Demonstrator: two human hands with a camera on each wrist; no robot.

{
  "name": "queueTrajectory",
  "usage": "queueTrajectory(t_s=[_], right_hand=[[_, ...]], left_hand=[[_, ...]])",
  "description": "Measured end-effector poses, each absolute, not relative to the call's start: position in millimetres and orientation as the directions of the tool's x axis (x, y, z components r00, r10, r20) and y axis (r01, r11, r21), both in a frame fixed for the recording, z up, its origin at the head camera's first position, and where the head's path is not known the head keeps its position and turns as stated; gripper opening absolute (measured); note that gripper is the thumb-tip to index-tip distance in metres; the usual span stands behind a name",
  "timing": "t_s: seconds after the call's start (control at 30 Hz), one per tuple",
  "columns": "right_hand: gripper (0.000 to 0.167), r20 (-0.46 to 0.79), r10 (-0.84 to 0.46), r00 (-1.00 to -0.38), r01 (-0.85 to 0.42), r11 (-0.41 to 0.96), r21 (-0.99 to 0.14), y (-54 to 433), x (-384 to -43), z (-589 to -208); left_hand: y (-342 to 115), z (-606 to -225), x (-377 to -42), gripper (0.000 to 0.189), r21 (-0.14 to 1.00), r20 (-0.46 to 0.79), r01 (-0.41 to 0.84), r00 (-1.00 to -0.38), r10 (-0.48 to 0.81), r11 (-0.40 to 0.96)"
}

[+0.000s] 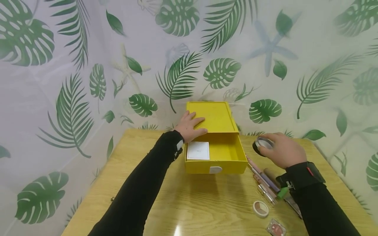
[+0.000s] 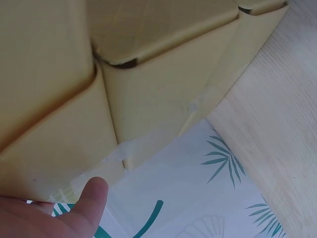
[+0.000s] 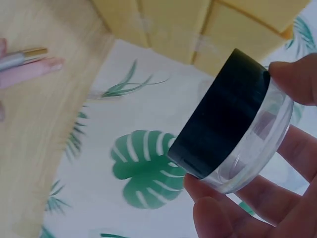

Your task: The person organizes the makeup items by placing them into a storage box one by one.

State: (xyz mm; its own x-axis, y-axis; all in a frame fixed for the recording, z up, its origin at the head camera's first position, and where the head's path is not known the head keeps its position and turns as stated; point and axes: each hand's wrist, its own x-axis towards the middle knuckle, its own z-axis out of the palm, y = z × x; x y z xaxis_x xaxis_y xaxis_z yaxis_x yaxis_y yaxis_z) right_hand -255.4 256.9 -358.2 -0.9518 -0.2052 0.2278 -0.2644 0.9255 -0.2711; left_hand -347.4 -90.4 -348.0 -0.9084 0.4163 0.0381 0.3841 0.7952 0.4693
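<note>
A yellow box [image 1: 214,114] stands at the back of the table with its front drawer [image 1: 228,166] pulled out. A white square item [image 1: 198,151] lies in the drawer's left part. My left hand [image 1: 190,127] rests on the left edge of the box top, fingers spread; in the left wrist view its thumb [image 2: 91,206] shows beside the box. Right of the drawer, above the table, my right hand [image 1: 286,149] holds a small round clear jar with a black lid [image 3: 223,114]. Thumb and fingers grip the jar by its sides.
Several slim makeup tubes and pens [image 1: 267,180] lie on the wooden table [image 1: 165,196] below the right hand. Nearer the front are a round three-colour palette [image 1: 261,209] and a small square compact [image 1: 276,227]. A leaf-patterned sheet [image 1: 147,65] hangs behind the table.
</note>
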Motion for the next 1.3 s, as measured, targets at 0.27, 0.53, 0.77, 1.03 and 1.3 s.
queueTrajectory(t_s=[0.27,0.53,0.77,1.03,1.3], right_hand=[[0.046,0.332,-0.257,-0.908,-0.351,0.899,-0.262,241,-248,-341],[0.043,0.426,-0.277,-0.861,-0.405,0.880,-0.247,220,-240,-327],[0.042,0.457,-0.297,-0.839,-0.445,0.857,-0.260,201,-235,-323],[0.038,0.476,-0.356,-0.804,-0.511,0.822,-0.249,181,-235,-324],[0.035,0.463,-0.370,-0.805,-0.520,0.815,-0.254,167,-237,-326]], left_hand=[[-91,-350,-348,0.065,0.467,0.035,0.383,-0.909,0.416,0.797],[-91,-348,-348,0.065,0.470,0.040,0.384,-0.909,0.415,0.795],[-90,-351,-349,0.065,0.470,0.054,0.391,-0.908,0.416,0.791],[-91,-353,-348,0.065,0.462,0.054,0.388,-0.910,0.412,0.797],[-89,-351,-348,0.064,0.445,0.053,0.386,-0.912,0.407,0.808]])
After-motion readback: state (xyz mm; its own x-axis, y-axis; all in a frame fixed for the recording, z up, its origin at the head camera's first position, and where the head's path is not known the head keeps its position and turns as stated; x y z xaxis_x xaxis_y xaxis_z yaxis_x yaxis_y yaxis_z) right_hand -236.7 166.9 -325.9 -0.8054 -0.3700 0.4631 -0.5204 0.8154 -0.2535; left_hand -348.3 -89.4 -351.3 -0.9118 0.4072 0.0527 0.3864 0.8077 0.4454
